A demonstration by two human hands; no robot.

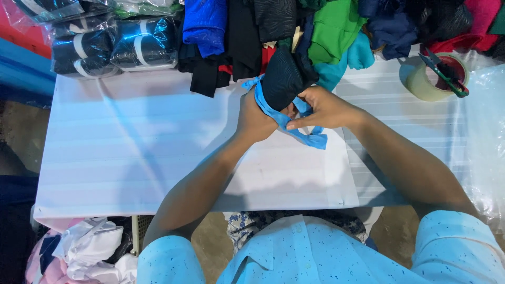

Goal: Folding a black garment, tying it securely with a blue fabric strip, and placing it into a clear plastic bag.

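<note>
While both hands grip it, the left hand [256, 117] and right hand [322, 108] pinch a blue strip [294, 126] around a dark rolled cloth [281, 79] above the white counter [131, 152]; fingertips hidden, knot hard to see.

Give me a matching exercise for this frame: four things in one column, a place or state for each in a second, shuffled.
1. blue strip
2. tape roll
3. scissors
4. wrapped bundles

a. far left of the table
b. lying across the tape roll
c. pulled by both hands around a dark roll
d. far right, beside clear plastic

Pairs: 1-c, 2-d, 3-b, 4-a
</note>
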